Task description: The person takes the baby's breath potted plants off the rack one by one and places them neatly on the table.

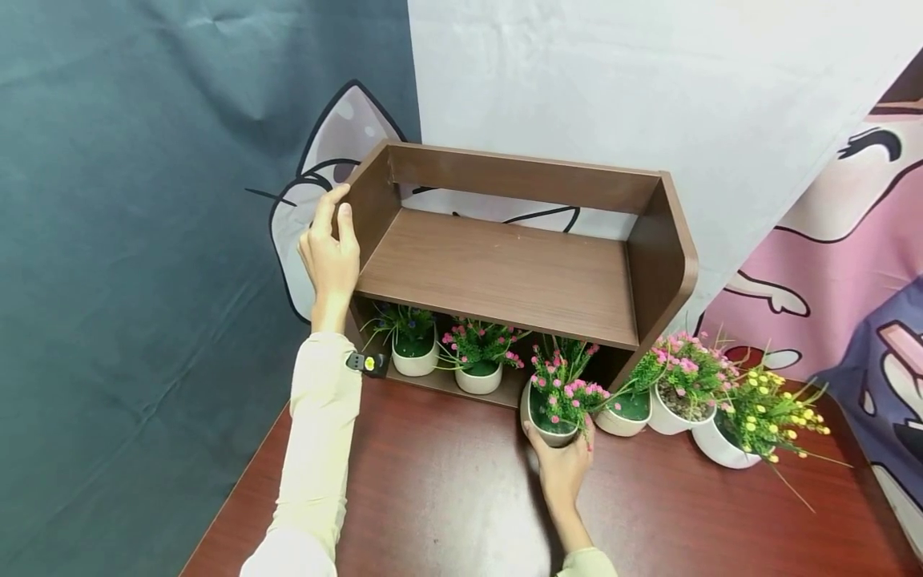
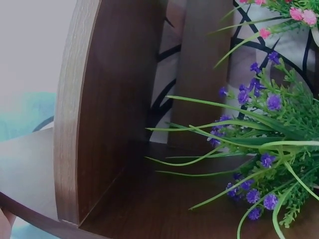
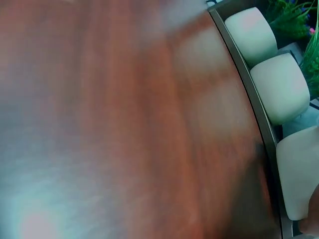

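Note:
My right hand grips a white pot of pink flowers from the front, thumb on its left side and fingers on its right. This pot is at the front edge of the lower level of a brown wooden shelf, tilted in the head view. Two more potted plants stand in the lower level: purple flowers at the left and pink ones in the middle. My left hand touches the shelf's left side panel, its fingers loosely bent at the edge and its thumb extended.
Right of the shelf, a white pot, another with pink flowers and one with yellow flowers stand in a row on the reddish wooden table. Printed cloth hangs behind; dark cloth hangs at left.

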Demonstrator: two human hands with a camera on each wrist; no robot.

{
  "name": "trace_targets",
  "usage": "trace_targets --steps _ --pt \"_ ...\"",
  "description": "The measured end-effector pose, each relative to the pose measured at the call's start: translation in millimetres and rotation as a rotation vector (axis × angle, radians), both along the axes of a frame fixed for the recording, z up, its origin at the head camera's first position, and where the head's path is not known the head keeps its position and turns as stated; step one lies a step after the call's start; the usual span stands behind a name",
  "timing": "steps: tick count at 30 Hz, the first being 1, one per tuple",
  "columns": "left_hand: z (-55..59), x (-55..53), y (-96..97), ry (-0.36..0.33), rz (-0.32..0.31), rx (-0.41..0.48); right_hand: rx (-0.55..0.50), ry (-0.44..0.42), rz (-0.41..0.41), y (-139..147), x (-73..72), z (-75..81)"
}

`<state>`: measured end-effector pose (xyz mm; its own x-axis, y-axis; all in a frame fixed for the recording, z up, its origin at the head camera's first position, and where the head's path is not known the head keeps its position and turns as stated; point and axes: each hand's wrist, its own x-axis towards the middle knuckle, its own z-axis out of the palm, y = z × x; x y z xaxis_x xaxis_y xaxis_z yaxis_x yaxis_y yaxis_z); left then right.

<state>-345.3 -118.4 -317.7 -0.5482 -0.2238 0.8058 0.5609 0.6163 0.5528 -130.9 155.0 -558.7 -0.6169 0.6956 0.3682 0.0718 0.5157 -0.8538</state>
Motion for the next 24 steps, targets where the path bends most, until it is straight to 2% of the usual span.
trace_targets --steps 5,8,12,16,20,24 --pt "-1.8 1.4 0.8 0.010 -0.002 -0.007 0.029 -0.045 -0.012 2 24.0 2.2" --pt "-1.7 0.9 1.0 0.003 -0.003 -0.005 0.031 -0.041 -0.023 4 35.5 0.2" --pt "-0.2 -0.9 0.4 -0.004 0.002 0.006 0.031 -0.047 -0.022 7 46.7 -1.6" --pt "0.8 -1.3 -0.6 -0.010 0.004 0.006 0.061 -0.085 -0.044 10 55.0 6.4" --pt "1.0 -1.0 0.0 -0.019 0.007 0.010 0.087 -0.089 -0.058 16 62.5 4.8" --pt "0.7 -0.5 0.5 -0.012 0.004 0.007 0.057 -0.168 -0.049 23 78.2 5.4"
